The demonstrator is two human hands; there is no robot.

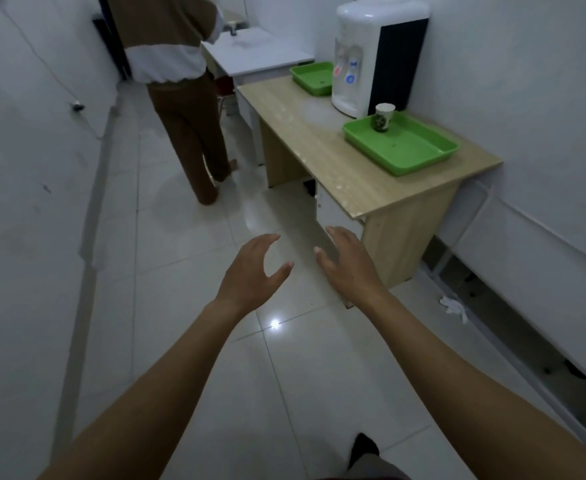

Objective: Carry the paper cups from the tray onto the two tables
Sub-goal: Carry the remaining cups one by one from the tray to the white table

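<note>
One paper cup (383, 118), white with a dark green print, stands upright in the far corner of a green tray (419, 154) on a wooden table (322, 147) at the right. A second green tray (310, 81) lies farther back on the same table, with nothing visible in it. My left hand (253, 271) and my right hand (350, 261) are stretched out side by side over the floor, short of the table's near end. Both hands hold nothing and their fingers are spread.
A white water dispenser (371, 57) stands on the table between the trays. Behind it is a white table (260, 53). A person in brown and white (177, 81) stands in the narrow aisle beside it. White walls close both sides. Crumpled paper (454, 306) lies on the floor.
</note>
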